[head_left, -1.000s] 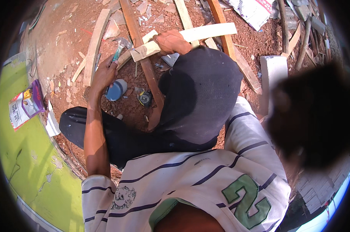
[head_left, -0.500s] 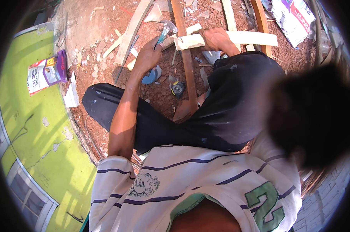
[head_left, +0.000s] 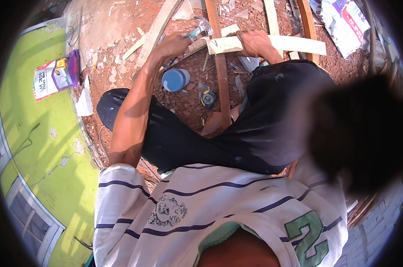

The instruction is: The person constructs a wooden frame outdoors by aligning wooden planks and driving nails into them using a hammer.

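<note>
My left hand (head_left: 176, 46) is closed round the teal handle of a claw hammer (head_left: 195, 33). The hammer's metal head points away and to the right, close to a brown wooden beam (head_left: 222, 84). A short pale wooden plank (head_left: 299, 44) lies crosswise over that beam, and my right hand (head_left: 256, 43) grips it near its middle, fingers bent over it. The plank's left end sticks out a little past the beam. Below my left wrist stands a round blue-topped tub (head_left: 174, 80). A tape measure (head_left: 208, 99) lies on the soil between my knees.
Several long timbers, among them a pale one (head_left: 154, 38) and a brown one (head_left: 307, 26), run away from me. Broken tile pieces litter the red soil. A green wall (head_left: 41, 129) with a purple-and-white bag (head_left: 56, 75) is at left; another torn bag (head_left: 344, 26) lies far right.
My left hand has moved away from me with the hammer, whose handle now lies flatter toward the right. The blue tub is less covered by my arm. My right hand stays on the plank.
</note>
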The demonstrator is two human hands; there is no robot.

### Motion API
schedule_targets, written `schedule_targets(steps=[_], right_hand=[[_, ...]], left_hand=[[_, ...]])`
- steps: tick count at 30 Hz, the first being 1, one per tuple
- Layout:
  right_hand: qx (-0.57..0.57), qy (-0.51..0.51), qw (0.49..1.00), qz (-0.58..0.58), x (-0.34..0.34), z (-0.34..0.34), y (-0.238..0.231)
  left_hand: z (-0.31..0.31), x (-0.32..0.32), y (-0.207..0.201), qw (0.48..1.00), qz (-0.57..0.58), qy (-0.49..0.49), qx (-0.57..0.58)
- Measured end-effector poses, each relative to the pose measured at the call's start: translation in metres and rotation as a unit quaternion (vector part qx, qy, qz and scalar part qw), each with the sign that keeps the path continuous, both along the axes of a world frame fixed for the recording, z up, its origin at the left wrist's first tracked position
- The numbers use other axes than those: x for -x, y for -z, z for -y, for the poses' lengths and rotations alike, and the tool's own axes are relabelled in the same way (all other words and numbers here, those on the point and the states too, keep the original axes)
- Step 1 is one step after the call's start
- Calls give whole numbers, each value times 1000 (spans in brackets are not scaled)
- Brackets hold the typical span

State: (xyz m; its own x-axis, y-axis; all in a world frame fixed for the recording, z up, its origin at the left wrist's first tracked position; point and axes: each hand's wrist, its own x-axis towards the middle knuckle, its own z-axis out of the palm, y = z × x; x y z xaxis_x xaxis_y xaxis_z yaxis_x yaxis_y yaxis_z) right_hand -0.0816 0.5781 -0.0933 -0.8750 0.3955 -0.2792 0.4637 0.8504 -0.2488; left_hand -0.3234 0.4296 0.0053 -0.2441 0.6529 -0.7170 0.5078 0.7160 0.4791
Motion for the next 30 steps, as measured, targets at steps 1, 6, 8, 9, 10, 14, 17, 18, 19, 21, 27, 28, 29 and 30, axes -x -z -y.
schedule_targets(steps=[1, 6, 8, 9, 10, 14, 17, 18, 19, 21, 27, 28, 29, 30], right_hand=[[0, 4, 1000, 1, 0, 0, 1], [-2, 2, 1000, 1, -1, -3, 2], [-1, 1, 1000, -2, 3, 0, 3], [8, -9, 1000, -20, 15, 9, 10], [-8, 13, 1000, -7, -10, -3, 10], [7, 10, 1000, 28, -4, 0, -8], [12, 0, 999, 33, 2, 0, -12], [12, -2, 999, 34, 5, 1, -11], [11, -4, 999, 35, 7, 3, -9], [8, -5, 999, 36, 10, 4, -9], [4, -2, 999, 40, 7, 2, -6], [5, 1, 999, 43, 6, 0, -5], [4, 2, 999, 39, 4, 1, -6], [4, 2, 999, 35, 2, 0, -6]], left_hand=[[2, -1, 1, 1000, -12, 7, -9], [23, -9, 19, 955, -162, 91, -230], [40, -18, 20, 926, -201, 69, -312], [57, -33, 4, 942, -186, 23, -278], [48, -63, -3, 954, -133, -5, -270], [75, -99, -15, 959, -132, -22, -251], [84, -106, -26, 952, -116, -56, -277], [86, -109, -30, 942, -111, -72, -307], [88, -110, -32, 932, -106, -88, -336], [93, -113, -27, 938, -117, -99, -310], [75, -100, -49, 948, -155, -63, -271], [66, -100, -63, 936, -157, -90, -303], [57, -99, -80, 907, -165, -93, -376], [47, -97, -98, 874, -173, -96, -445]])
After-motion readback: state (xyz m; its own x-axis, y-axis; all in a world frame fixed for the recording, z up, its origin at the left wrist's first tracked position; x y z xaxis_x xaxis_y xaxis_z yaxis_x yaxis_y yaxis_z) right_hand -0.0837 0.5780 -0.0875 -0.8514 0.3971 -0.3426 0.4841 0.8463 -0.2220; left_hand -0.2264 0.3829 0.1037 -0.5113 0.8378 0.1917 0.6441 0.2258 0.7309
